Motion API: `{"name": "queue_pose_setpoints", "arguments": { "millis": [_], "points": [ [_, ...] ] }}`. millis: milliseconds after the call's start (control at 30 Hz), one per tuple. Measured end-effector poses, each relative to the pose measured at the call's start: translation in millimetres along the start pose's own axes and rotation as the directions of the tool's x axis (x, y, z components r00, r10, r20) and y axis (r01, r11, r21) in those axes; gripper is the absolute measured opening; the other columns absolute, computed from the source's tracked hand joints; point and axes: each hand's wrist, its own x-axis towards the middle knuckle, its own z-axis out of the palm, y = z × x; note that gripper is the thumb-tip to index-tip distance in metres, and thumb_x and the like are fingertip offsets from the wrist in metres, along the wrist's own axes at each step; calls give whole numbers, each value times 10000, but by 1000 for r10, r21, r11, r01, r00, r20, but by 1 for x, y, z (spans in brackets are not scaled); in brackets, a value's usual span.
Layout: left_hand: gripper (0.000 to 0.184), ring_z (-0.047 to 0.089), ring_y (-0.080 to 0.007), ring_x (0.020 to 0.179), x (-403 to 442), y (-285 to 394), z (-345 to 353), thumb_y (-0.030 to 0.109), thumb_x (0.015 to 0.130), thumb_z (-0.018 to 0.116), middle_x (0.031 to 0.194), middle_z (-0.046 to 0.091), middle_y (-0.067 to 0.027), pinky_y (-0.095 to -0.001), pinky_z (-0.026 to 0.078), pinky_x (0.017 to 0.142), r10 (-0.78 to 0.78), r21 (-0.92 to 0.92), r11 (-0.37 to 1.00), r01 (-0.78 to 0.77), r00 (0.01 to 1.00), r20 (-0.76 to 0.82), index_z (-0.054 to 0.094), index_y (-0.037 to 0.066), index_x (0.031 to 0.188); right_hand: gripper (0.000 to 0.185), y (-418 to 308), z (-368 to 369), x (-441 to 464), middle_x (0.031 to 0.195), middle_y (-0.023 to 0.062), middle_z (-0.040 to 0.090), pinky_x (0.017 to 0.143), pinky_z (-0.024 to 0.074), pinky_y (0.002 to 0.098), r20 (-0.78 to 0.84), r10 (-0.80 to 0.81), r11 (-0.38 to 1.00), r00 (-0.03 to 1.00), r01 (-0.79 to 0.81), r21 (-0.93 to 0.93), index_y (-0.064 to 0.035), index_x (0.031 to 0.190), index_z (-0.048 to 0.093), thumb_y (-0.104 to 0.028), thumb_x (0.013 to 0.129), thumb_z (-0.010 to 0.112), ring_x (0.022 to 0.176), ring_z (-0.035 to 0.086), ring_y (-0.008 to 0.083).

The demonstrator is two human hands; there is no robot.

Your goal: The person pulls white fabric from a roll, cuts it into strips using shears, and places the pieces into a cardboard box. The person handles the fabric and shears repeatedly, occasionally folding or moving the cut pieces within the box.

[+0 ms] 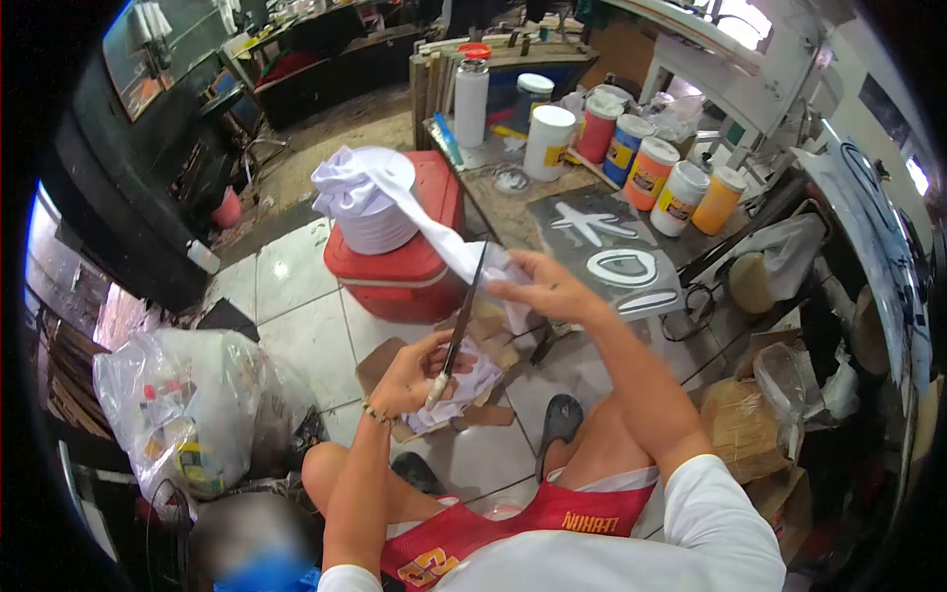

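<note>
My left hand (412, 373) is closed around the pale handle of a long knife (460, 326), its dark blade pointing up and away from me. A strip of white cloth (446, 245) stretches from a bunched heap on a white bucket (381, 229) to my right hand (538, 286), whose fingers pinch its near end. The upper part of the blade lies against the cloth, close to my right fingers. Below my hands, an opened cardboard box (485, 414) holds crumpled white cloth pieces (473, 385). The bucket stands on a red cooler (395, 286).
Paint jars (651, 173) line a low bench at the right, with a stencilled black sheet (612, 247) before them. A clear plastic bag (202, 395) of containers sits at the left. Another person (256, 538) is at the lower left. Bags and cardboard (745, 419) lie at the right.
</note>
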Motion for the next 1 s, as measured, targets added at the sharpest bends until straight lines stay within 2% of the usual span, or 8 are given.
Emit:
{"name": "queue_pose_setpoints", "arguments": {
  "millis": [233,400,467,567,767,800,867,1000],
  "points": [
    [753,637,-202,1029,0,3,6,-55,754,723,1163,648,-204,-288,555,776,-20,19,1000,20,1000,7,410,13,1436,320,-23,1,-8,842,73,609,712,460,323,118,-59,953,991,91,-289,6,1025,599,-312,985,601,804,533,127],
    [980,562,-259,1247,-4,19,15,264,621,928,1326,594,-173,-370,418,1054,30,14,999,-31,997,66,407,6,1410,273,-14,8,-9,1048,123,574,839,450,348,215,-277,933,936,316,-173,3,1058,610,-258,980,597,943,546,210],
    [965,558,-259,1254,-5,18,12,218,637,885,1329,592,-165,-384,405,1075,56,20,998,-58,994,97,388,20,1441,282,-24,6,-11,1271,143,494,988,394,367,273,-263,953,925,293,-74,24,1071,638,-228,944,640,1165,501,253],
    [982,546,-260,1271,-8,18,9,202,639,859,1341,586,-160,-398,382,1104,71,47,996,-78,990,126,369,32,1473,232,-28,1,-12,1291,140,503,1040,366,393,254,-239,939,937,290,-186,2,1010,672,-210,916,672,1246,461,248],
    [1064,530,-257,1291,-11,26,8,259,621,894,1382,559,-170,-387,355,1123,46,45,998,-54,987,157,339,11,1494,164,-25,5,-7,1391,143,457,1022,390,366,124,-475,880,871,466,92,-14,938,693,-173,899,682,1223,477,208],
    [1078,528,-256,1293,-12,27,8,261,620,896,1392,552,-175,-383,350,1126,39,29,999,-45,985,167,328,3,1500,164,-27,6,-9,1391,143,457,1022,390,366,124,-475,880,871,467,91,-14,938,693,-173,899,682,1223,477,208],
    [1083,515,-256,1309,-12,31,13,262,612,911,1380,561,-174,-371,358,1091,47,-15,999,-45,986,160,337,0,1492,199,-32,6,-15,1367,125,516,978,429,331,336,-140,933,932,10,360,-10,1033,687,-170,919,659,1150,533,168],
    [1033,532,-262,1297,-13,39,21,231,631,922,1350,584,-180,-363,408,1036,120,-105,989,-106,983,138,364,-15,1465,344,-31,13,-15,1125,30,663,958,442,296,360,-152,950,921,35,312,-1,1265,605,-179,970,602,1074,574,125]
  ]
}}
